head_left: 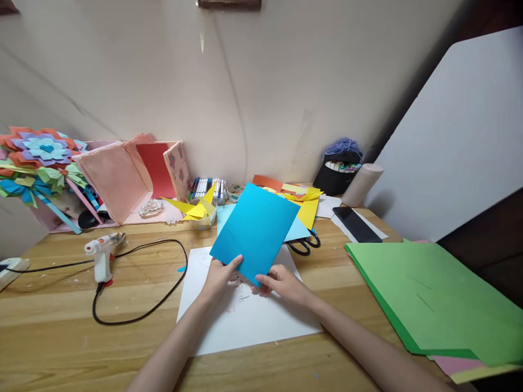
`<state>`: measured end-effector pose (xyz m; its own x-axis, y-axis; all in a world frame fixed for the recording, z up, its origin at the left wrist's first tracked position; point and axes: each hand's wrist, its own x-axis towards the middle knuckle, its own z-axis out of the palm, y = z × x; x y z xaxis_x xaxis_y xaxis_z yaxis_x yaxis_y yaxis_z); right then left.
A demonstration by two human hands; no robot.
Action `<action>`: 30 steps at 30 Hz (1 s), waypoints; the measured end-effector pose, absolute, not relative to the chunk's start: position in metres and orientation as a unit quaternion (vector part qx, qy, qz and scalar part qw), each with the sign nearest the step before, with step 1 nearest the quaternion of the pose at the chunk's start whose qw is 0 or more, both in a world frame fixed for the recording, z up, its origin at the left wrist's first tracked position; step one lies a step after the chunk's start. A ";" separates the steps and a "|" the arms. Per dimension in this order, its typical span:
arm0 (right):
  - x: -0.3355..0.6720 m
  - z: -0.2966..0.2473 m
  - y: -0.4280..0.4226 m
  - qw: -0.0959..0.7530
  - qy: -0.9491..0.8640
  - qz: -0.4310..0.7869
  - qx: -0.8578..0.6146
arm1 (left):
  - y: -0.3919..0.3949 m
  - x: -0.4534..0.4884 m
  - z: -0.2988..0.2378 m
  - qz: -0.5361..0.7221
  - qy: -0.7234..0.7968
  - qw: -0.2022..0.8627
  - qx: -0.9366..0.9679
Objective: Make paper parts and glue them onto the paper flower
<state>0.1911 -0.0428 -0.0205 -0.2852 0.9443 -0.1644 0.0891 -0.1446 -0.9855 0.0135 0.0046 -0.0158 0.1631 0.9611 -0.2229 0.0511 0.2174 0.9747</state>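
Note:
A rectangular sheet of blue paper (257,228) is held up at a slant over the table. My left hand (223,275) grips its lower left edge, thumb on the front face. At the bottom corner, my right hand (280,283) pinches the same sheet between thumb and fingers. Beneath both hands lies a large white sheet (281,321) with some red and dark marks on it. Black-handled scissors (304,243) rest just beyond, their blades hidden under light blue paper (298,230).
To the left lies a white glue gun (102,258) with a looping black cord (139,321). Green paper sheets (441,299) are stacked at right, near a phone (356,224). Markers (207,188), a pink box (118,177) and paper flowers (44,149) stand along the wall.

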 end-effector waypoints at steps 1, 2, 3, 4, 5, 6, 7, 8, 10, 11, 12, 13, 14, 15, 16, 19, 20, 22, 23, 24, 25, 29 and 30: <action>0.194 -0.019 -0.043 0.365 -0.550 0.577 -0.480 | 0.005 0.012 -0.013 0.382 0.514 0.585 0.499; 0.198 -0.018 -0.042 0.367 -0.555 0.565 -0.488 | 0.005 0.010 -0.011 0.374 0.510 0.584 0.509; 0.200 -0.017 -0.041 0.369 -0.559 0.553 -0.495 | 0.005 0.010 -0.009 0.376 0.508 0.576 0.518; 0.202 -0.017 -0.040 0.372 -0.562 0.543 -0.501 | 0.004 0.010 -0.008 0.387 0.507 0.565 0.524; 0.202 -0.016 -0.039 0.380 -0.563 0.531 -0.507 | 0.003 0.012 -0.007 0.405 0.506 0.551 0.526; 0.201 -0.017 -0.039 0.395 -0.560 0.519 -0.511 | 0.000 0.016 -0.008 0.422 0.504 0.540 0.525; 0.199 -0.018 -0.039 0.415 -0.552 0.508 -0.515 | -0.003 0.021 -0.009 0.433 0.498 0.536 0.526; 0.196 -0.019 -0.039 0.433 -0.542 0.501 -0.517 | -0.007 0.027 -0.011 0.431 0.490 0.542 0.529; 0.190 -0.022 -0.038 0.448 -0.527 0.506 -0.516 | -0.016 0.038 -0.014 0.395 0.462 0.566 0.557; 0.189 -0.024 -0.038 0.444 -0.526 0.516 -0.510 | -0.019 0.041 -0.016 0.379 0.451 0.575 0.567; 0.188 -0.025 -0.038 0.432 -0.528 0.532 -0.501 | -0.022 0.043 -0.016 0.364 0.454 0.578 0.572; 0.189 -0.025 -0.037 0.419 -0.531 0.549 -0.491 | -0.024 0.043 -0.016 0.346 0.461 0.580 0.575; 0.190 -0.025 -0.037 0.406 -0.535 0.564 -0.481 | -0.024 0.042 -0.015 0.327 0.469 0.584 0.577; 0.192 -0.024 -0.037 0.397 -0.539 0.575 -0.472 | -0.023 0.040 -0.014 0.308 0.472 0.588 0.579; 0.193 -0.023 -0.037 0.391 -0.541 0.583 -0.463 | -0.022 0.037 -0.012 0.292 0.469 0.594 0.584; 0.195 -0.018 -0.040 0.405 -0.535 0.589 -0.451 | -0.018 0.031 -0.008 0.275 0.443 0.606 0.601; 0.195 -0.017 -0.041 0.411 -0.533 0.587 -0.451 | -0.018 0.030 -0.007 0.275 0.438 0.605 0.606; 0.194 -0.016 -0.042 0.414 -0.533 0.580 -0.456 | -0.018 0.030 -0.006 0.269 0.437 0.602 0.612; 0.194 -0.016 -0.043 0.414 -0.533 0.576 -0.460 | -0.019 0.030 -0.006 0.265 0.436 0.602 0.614; 0.194 -0.016 -0.042 0.414 -0.534 0.573 -0.464 | -0.019 0.031 -0.006 0.261 0.436 0.602 0.616; 0.196 -0.017 -0.042 0.413 -0.532 0.572 -0.469 | -0.019 0.031 -0.006 0.258 0.433 0.603 0.618; 0.207 -0.016 -0.035 0.410 -0.516 0.563 -0.499 | -0.016 0.026 -0.004 0.247 0.430 0.611 0.617; 0.210 -0.015 -0.033 0.411 -0.512 0.557 -0.509 | -0.015 0.024 -0.002 0.244 0.435 0.609 0.617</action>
<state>0.2104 -0.0331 -0.0152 -0.1451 0.9785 -0.1467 0.0635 -0.1388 -0.9883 0.0242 -0.0151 -0.0022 0.5034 0.8333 -0.2287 0.2392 0.1199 0.9635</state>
